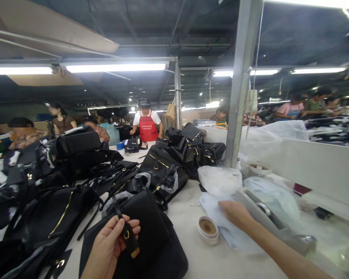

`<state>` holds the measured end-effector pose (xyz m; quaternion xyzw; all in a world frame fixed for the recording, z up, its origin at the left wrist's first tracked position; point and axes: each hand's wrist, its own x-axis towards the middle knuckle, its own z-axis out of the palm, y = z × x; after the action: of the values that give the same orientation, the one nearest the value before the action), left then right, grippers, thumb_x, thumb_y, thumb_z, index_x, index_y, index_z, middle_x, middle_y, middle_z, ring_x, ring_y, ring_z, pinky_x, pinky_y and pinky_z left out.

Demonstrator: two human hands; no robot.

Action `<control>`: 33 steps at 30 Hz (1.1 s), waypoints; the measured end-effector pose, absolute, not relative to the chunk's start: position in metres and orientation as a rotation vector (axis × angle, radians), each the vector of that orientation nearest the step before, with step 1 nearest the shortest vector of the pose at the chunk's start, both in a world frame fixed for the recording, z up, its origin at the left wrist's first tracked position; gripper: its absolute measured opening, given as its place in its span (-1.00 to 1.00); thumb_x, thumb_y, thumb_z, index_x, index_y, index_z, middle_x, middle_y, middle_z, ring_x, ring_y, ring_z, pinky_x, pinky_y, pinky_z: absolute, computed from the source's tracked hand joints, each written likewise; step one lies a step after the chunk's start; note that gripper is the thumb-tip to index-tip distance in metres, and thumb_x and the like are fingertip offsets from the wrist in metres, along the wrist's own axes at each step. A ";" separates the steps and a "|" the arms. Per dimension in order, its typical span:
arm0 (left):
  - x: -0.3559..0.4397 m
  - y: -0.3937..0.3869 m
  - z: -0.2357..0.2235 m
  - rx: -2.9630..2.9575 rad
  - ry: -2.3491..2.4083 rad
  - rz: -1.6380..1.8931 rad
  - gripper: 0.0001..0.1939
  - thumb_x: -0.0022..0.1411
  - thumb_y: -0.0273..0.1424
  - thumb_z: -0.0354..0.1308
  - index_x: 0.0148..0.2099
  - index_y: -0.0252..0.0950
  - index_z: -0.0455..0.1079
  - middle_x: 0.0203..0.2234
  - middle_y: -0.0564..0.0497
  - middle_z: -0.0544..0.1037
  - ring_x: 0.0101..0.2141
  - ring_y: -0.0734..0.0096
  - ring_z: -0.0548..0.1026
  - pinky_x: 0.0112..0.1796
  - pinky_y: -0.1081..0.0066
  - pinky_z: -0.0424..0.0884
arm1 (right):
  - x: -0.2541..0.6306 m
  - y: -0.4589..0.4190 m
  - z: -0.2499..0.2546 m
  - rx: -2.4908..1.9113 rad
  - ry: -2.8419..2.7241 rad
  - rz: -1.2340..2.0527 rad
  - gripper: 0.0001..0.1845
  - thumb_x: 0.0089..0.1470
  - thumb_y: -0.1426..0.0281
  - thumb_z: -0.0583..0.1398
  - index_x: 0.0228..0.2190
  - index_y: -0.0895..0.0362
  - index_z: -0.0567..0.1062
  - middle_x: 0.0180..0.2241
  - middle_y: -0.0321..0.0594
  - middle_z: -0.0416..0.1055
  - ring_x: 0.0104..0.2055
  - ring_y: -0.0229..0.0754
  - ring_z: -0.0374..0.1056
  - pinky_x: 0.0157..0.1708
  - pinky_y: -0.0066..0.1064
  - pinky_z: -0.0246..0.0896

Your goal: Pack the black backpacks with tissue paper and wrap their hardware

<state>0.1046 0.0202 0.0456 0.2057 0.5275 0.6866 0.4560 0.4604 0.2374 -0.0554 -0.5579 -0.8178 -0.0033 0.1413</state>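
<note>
My left hand (112, 240) pinches a black leather strap (130, 242) with a gold buckle and a gold metal tip. The strap lies over a black bag (163, 244) on the table in front of me. Over to the right, my right hand (235, 214) is closed on a pale bluish-white cloth (228, 236); its fingertips are hidden. A small round white tub (208, 229) with brown content stands left of the cloth. Just beyond that hand is a grey tape dispenser (264, 213).
Black bags with gold zips (61, 217) are heaped on the left, with another pile (168, 159) at the table's centre. A metal post (238, 85) rises at right, near a white plastic bag (221, 180). A person in a red apron (149, 128) stands across the table.
</note>
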 end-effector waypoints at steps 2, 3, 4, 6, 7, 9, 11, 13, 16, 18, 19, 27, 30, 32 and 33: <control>0.103 0.018 0.045 0.508 1.282 1.686 -0.75 0.02 -0.40 0.31 -0.24 -0.36 0.41 -0.37 -0.19 0.64 -0.36 0.11 0.62 -0.39 0.31 0.54 | 0.466 0.244 -0.042 -1.593 -2.273 0.077 -0.74 0.11 0.49 0.04 -0.44 0.12 0.52 -0.41 -0.09 0.57 -0.31 -0.02 0.49 -0.32 -0.31 0.23; 0.102 0.018 0.045 0.509 1.270 1.682 -0.76 0.02 -0.40 0.31 -0.24 -0.36 0.42 -0.36 -0.19 0.64 -0.35 0.11 0.62 -0.38 0.31 0.54 | 0.469 0.246 -0.033 -1.572 -2.232 0.126 -0.75 0.13 0.43 0.04 -0.43 0.11 0.52 -0.40 -0.13 0.57 -0.31 -0.05 0.49 -0.32 -0.33 0.25; 0.101 0.017 0.044 0.506 1.258 1.677 -0.77 0.02 -0.41 0.32 -0.25 -0.36 0.42 -0.36 -0.19 0.64 -0.35 0.11 0.62 -0.37 0.30 0.54 | 0.470 0.247 -0.023 -1.548 -2.192 0.169 -0.74 0.14 0.37 0.04 -0.43 0.11 0.51 -0.42 -0.17 0.57 -0.32 -0.08 0.49 -0.33 -0.36 0.27; 0.099 0.016 0.044 0.489 1.222 1.665 -0.79 0.02 -0.44 0.32 -0.26 -0.36 0.43 -0.32 -0.21 0.64 -0.33 0.11 0.62 -0.34 0.30 0.54 | 0.465 0.242 -0.002 -1.495 -2.115 0.231 -0.69 0.16 0.25 0.02 -0.42 0.12 0.48 -0.44 -0.20 0.56 -0.36 -0.12 0.48 -0.37 -0.40 0.31; 0.098 0.016 0.045 0.477 1.191 1.660 -0.80 0.03 -0.45 0.31 -0.26 -0.37 0.43 -0.28 -0.23 0.64 -0.31 0.10 0.62 -0.32 0.29 0.53 | 0.458 0.236 0.008 -1.447 -2.058 0.247 -0.67 0.17 0.21 0.01 -0.42 0.12 0.46 -0.43 -0.18 0.57 -0.36 -0.12 0.48 -0.37 -0.39 0.33; 0.097 0.015 0.048 0.446 1.098 1.632 -0.83 0.05 -0.45 0.31 -0.28 -0.37 0.42 -0.19 -0.28 0.61 -0.21 0.05 0.61 -0.25 0.25 0.52 | 0.434 0.216 0.026 -1.263 -1.941 0.237 -0.68 0.16 0.18 0.02 -0.43 0.09 0.44 -0.29 -0.12 0.59 -0.24 -0.08 0.50 -0.25 -0.33 0.37; 0.096 0.013 0.052 0.414 0.982 1.571 -0.83 0.05 -0.42 0.30 -0.30 -0.36 0.42 -0.11 -0.31 0.58 -0.10 -0.01 0.56 -0.13 0.18 0.48 | 0.400 0.191 0.038 -0.964 -1.923 0.157 -0.76 0.14 0.25 0.07 -0.48 0.06 0.43 -0.11 -0.11 0.56 -0.04 -0.03 0.45 -0.04 -0.23 0.33; 0.095 0.010 0.058 0.410 0.889 1.502 -0.81 0.02 -0.38 0.32 -0.33 -0.34 0.41 -0.10 -0.32 0.57 -0.04 -0.04 0.52 -0.04 0.12 0.41 | 0.362 0.165 0.043 -0.624 -2.097 0.017 -0.80 0.15 0.39 0.08 -0.47 0.04 0.45 -0.03 -0.15 0.52 0.11 -0.03 0.36 0.09 -0.14 0.25; 0.094 0.001 0.064 0.505 0.806 1.443 -0.76 0.00 -0.33 0.35 -0.33 -0.30 0.40 -0.17 -0.23 0.60 -0.10 0.05 0.55 -0.04 0.13 0.37 | 0.306 0.133 0.040 -0.194 -2.367 -0.159 -0.74 0.15 0.56 0.05 -0.41 0.07 0.49 0.02 -0.15 0.49 0.20 -0.06 0.25 0.18 -0.11 0.17; 0.095 -0.004 0.065 0.574 0.782 1.443 -0.76 0.01 -0.30 0.35 -0.32 -0.28 0.40 -0.28 -0.12 0.60 -0.22 0.18 0.57 -0.10 0.18 0.39 | 0.278 0.118 0.036 -0.025 -2.452 -0.186 -0.73 0.14 0.60 0.06 -0.39 0.10 0.51 0.03 -0.07 0.48 0.19 -0.04 0.26 0.20 -0.10 0.17; 0.096 -0.006 0.064 0.595 0.790 1.457 -0.76 0.01 -0.29 0.35 -0.32 -0.27 0.39 -0.35 -0.06 0.59 -0.29 0.24 0.57 -0.16 0.23 0.40 | 0.268 0.113 0.033 0.027 -2.474 -0.176 -0.75 0.14 0.60 0.07 -0.38 0.11 0.52 0.02 -0.04 0.49 0.18 -0.03 0.28 0.19 -0.08 0.18; 0.104 0.008 0.045 0.641 1.103 1.646 -0.60 -0.22 -0.21 0.45 -0.40 -0.36 0.44 -0.58 0.04 0.48 -0.56 0.50 0.40 -0.46 0.48 0.29 | 0.269 0.101 0.034 0.162 -2.489 0.201 -0.68 0.12 0.63 0.09 -0.26 0.02 0.54 0.12 -0.20 0.39 0.22 -0.09 0.22 0.26 -0.08 0.06; 0.106 0.010 0.043 0.652 1.146 1.670 -0.58 -0.25 -0.18 0.45 -0.40 -0.38 0.47 -0.60 0.03 0.47 -0.59 0.50 0.38 -0.50 0.49 0.27 | 0.280 0.105 0.032 0.016 -2.348 0.398 -0.71 0.05 0.45 0.22 -0.16 -0.04 0.53 0.11 -0.19 0.41 0.19 0.03 0.26 0.21 -0.05 0.14; 0.107 0.009 0.044 0.647 1.188 1.662 -0.56 -0.26 -0.15 0.44 -0.40 -0.38 0.48 -0.60 0.02 0.47 -0.60 0.49 0.37 -0.52 0.49 0.26 | 0.281 0.109 0.032 -0.284 -2.096 0.627 -0.59 -0.02 0.31 0.28 -0.07 -0.01 0.47 0.11 -0.07 0.39 0.15 0.12 0.30 0.08 -0.04 0.30; 0.108 0.008 0.044 0.647 1.209 1.659 -0.56 -0.27 -0.14 0.43 -0.41 -0.38 0.48 -0.61 0.02 0.47 -0.60 0.49 0.37 -0.52 0.49 0.26 | 0.279 0.110 0.034 -0.431 -1.968 0.794 -0.51 -0.05 0.25 0.28 -0.03 0.03 0.43 0.08 -0.01 0.41 0.10 0.13 0.34 0.00 -0.06 0.36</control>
<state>0.1076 0.0079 0.0444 0.2646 0.4944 0.6784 0.4746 0.2792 0.1105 0.0341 -0.1759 -0.8027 0.3238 0.4690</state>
